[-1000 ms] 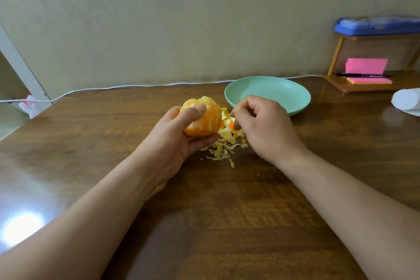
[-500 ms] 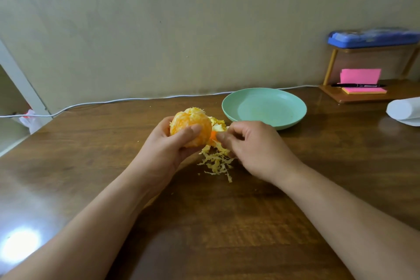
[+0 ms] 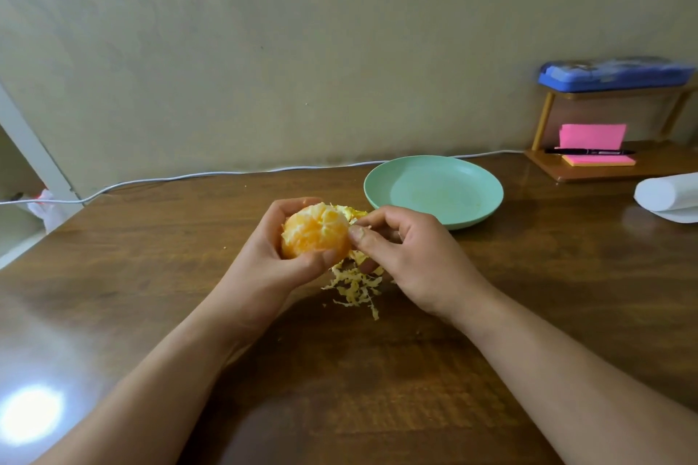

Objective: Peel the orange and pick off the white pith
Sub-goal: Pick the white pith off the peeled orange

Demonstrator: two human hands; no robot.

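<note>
While a pale plaster wall [image 3: 302,49] fills the upper half of the view, a dark wooden table [image 3: 396,381] takes up the lower half, with a bright glare of light at its near left. Both bare forearms reach in from the bottom edge and meet near the middle of the table. A round green plate [image 3: 434,192] sits on the table just beyond the hands, to the right. Further right, against the wall, stands a small wooden rack [image 3: 612,172] with a blue case [image 3: 615,74] lying on its top shelf. A white paper roll [image 3: 664,194] lies on its side at the right edge.

The left hand [image 3: 264,268] is curled round the orange [image 3: 315,230], thumb underneath at the front and fingers wrapped behind, holding it raised just above the table. The right hand [image 3: 411,260] is beside it with all fingers bent; its thumb and forefinger pinch a small pale shred [image 3: 367,226] at the right side of the fruit. The orange is fully peeled, its segments showing. A heap of scraps [image 3: 355,287] lies on the table directly under and between the hands, and some peel [image 3: 351,211] shows just behind the fruit.

Pink notes [image 3: 591,136] sit on the rack's lower shelf with a black pen [image 3: 589,152] across them. A thin white cable [image 3: 189,177] runs along the foot of the wall
</note>
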